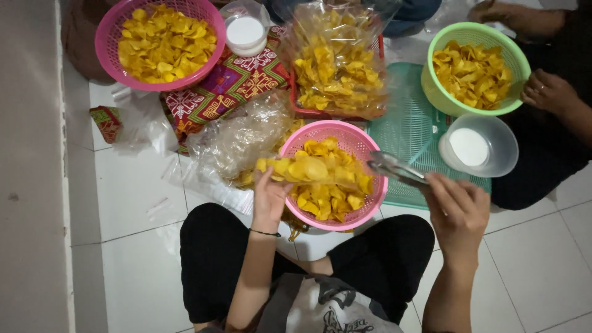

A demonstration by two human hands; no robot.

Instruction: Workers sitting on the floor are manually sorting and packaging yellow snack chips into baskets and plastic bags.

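Observation:
A pink basket [370, 148] of yellow chips sits on the floor in front of my knees. My left hand [269, 196] holds up a clear bag of chips [311, 170] over the basket's left side. My right hand [457, 209] grips metal tongs [394, 168], whose tips point left at the basket's right rim.
A second pink basket [110, 24] of chips stands far left. A large clear bag of chips [336, 61] sits at the top centre on a patterned cloth [228, 86]. Another person's hand [547, 91] holds a green basket [431, 83] of chips. Two lidded white tubs [478, 147] [245, 29] and a green mesh tray [401, 117] lie nearby.

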